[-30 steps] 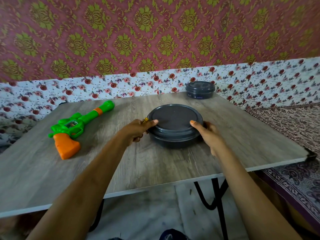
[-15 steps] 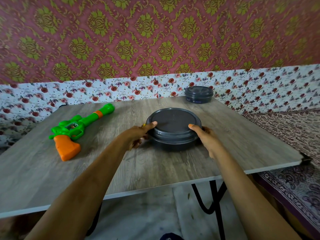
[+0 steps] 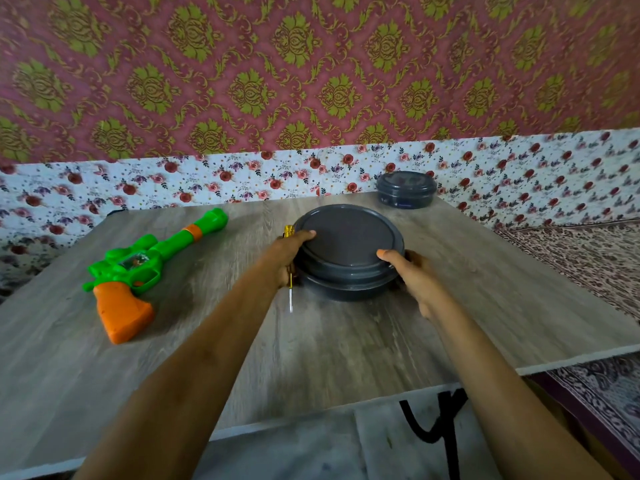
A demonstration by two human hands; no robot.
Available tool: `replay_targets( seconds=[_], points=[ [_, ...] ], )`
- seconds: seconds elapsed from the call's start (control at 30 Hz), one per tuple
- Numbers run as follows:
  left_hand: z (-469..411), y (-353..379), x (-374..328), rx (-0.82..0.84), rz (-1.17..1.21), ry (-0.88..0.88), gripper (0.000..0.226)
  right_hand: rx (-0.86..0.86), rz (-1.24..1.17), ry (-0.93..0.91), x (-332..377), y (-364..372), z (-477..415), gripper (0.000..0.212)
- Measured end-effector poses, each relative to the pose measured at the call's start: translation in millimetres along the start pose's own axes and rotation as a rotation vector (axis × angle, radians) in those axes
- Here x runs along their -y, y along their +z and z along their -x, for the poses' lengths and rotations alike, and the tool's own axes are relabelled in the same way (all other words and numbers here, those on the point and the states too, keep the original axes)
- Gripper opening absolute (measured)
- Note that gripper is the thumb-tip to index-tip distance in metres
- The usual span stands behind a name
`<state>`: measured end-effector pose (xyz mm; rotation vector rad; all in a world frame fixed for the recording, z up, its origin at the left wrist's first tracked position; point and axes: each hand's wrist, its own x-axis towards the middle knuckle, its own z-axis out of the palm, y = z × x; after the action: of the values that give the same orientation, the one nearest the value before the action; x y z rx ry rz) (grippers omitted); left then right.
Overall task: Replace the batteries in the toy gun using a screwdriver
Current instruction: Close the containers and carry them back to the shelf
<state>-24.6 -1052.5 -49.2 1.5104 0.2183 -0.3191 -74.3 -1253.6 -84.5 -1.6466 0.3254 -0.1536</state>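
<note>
A green toy gun [image 3: 145, 263] with an orange grip lies on its side at the left of the wooden table [image 3: 346, 344]. A large round dark grey lidded container [image 3: 348, 249] stands mid-table. My left hand [image 3: 285, 259] holds its left side, thumb on the lid, and also grips a yellow-handled screwdriver [image 3: 290, 271] whose metal tip points toward me. My right hand [image 3: 412, 275] holds the container's right side, thumb on the lid's rim. Batteries are not visible.
A smaller dark lidded container [image 3: 406, 189] sits at the table's far right corner by the floral wall. The table's near edge and a black metal leg [image 3: 446, 431] show below. A patterned cloth [image 3: 581, 258] lies to the right.
The container and both hands sit slightly farther from me on the table. The screwdriver's shaft now shows below my left hand.
</note>
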Motion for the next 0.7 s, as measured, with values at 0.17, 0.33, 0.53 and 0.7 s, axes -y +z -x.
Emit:
replay_targets(
  seconds=[0.17,0.33,0.53,0.7],
  points=[
    [-42.1,-23.6,-4.5,-0.011,0.066,-0.028,0.052,0.024,-0.028,-0.057,9.5,23.6,-34.6,0.048],
    [-92.3,-36.4,-12.7,-0.033,0.157,-0.026,0.04,0.003,-0.077,-0.077,14.8,53.7,-88.2,0.047],
    [-129.5,-37.3,-25.5,-0.095,0.242,-0.074,0.046,0.01,-0.117,-0.048,20.5,69.9,-128.1,0.033],
    [-126.5,-34.3,-53.9,-0.127,0.29,-0.14,0.027,0.023,-0.095,0.018,52.4,66.1,-138.3,0.03]
  ],
)
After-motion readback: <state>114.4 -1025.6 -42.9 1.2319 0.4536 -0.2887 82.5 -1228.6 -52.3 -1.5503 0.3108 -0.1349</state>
